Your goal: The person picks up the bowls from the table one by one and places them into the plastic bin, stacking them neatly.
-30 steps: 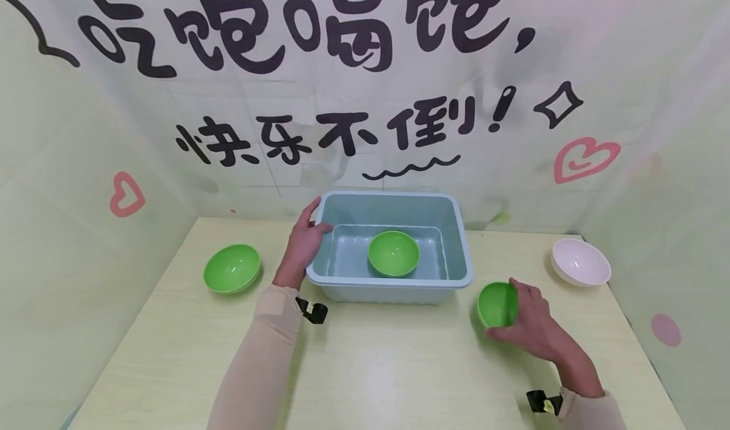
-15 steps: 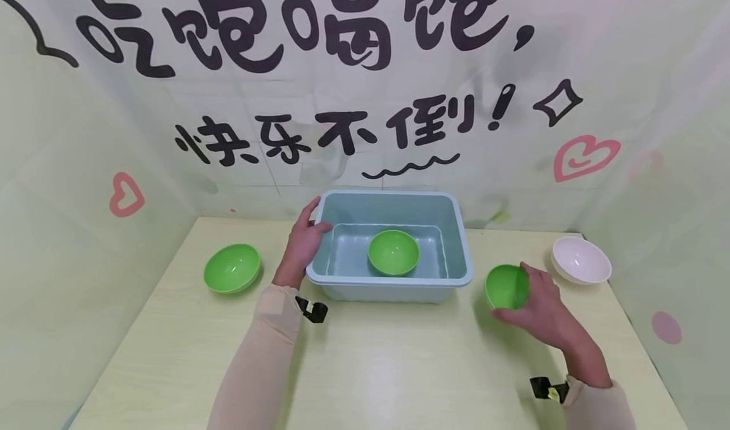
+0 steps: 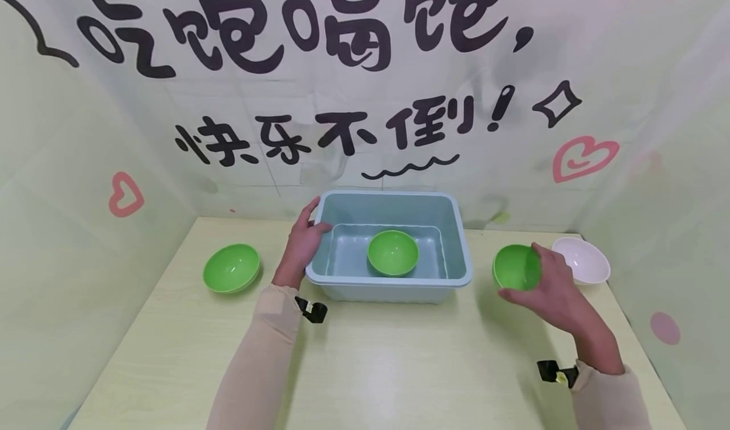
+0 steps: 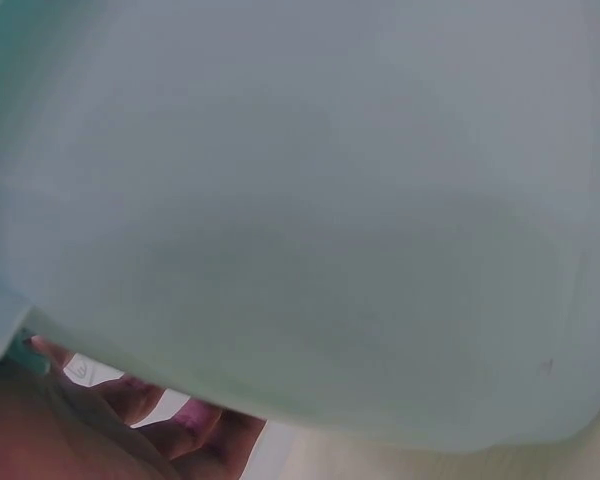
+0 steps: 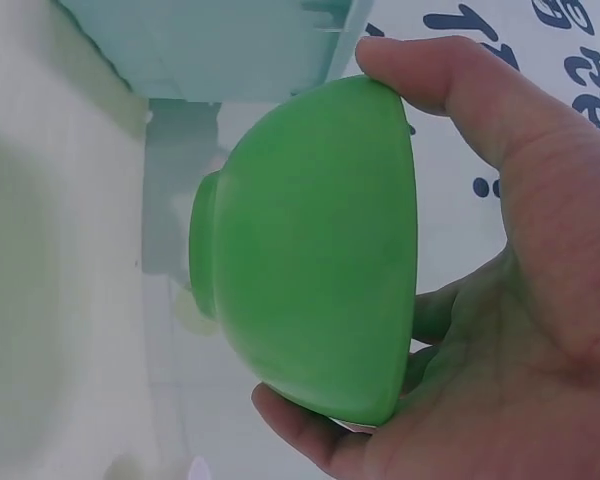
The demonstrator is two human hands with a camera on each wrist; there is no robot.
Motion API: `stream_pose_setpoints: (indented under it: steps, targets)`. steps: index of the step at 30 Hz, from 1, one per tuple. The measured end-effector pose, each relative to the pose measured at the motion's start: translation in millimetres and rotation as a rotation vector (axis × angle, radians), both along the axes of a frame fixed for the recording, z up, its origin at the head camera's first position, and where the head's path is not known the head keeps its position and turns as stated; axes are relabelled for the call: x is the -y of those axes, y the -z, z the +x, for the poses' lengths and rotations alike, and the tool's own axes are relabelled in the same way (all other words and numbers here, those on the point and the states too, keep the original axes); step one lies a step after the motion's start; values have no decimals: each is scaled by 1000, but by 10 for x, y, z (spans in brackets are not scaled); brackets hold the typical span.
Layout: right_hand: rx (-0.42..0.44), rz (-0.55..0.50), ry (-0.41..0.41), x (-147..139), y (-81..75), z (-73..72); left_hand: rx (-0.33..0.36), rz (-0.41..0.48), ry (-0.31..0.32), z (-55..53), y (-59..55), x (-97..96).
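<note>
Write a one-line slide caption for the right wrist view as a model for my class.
Right hand grips a footed green bowl above the table; light-blue tub and lettered backdrop behind.

Arms outstretched — left hand gripping, right hand gripping aloft

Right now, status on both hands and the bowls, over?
Left hand gripping blue tub by its rim. Right hand holding green bowl above the table. Another green bowl inside tub. Nothing visible between held bowl and tub.
</note>
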State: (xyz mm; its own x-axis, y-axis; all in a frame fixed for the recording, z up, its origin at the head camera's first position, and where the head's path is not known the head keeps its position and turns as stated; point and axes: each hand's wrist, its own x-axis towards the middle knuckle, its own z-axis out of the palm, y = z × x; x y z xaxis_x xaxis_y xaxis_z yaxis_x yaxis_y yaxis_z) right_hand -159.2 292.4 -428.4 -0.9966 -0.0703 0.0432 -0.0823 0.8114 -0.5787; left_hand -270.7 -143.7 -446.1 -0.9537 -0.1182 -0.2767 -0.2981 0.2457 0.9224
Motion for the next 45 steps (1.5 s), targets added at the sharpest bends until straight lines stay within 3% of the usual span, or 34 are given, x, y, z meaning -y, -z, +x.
stream_pose_setpoints:
  steps: [12,27,45]
  targets:
    - [-40,-11,-6,74,-221,-108,-6,-6,14,5,19,5]
    - [-71,-37,-48,391,-492,-295,0,3,6,-5,-2,2]
    - [-61,-80,-58,673,-539,-368,-10,8,8,11,2,4]
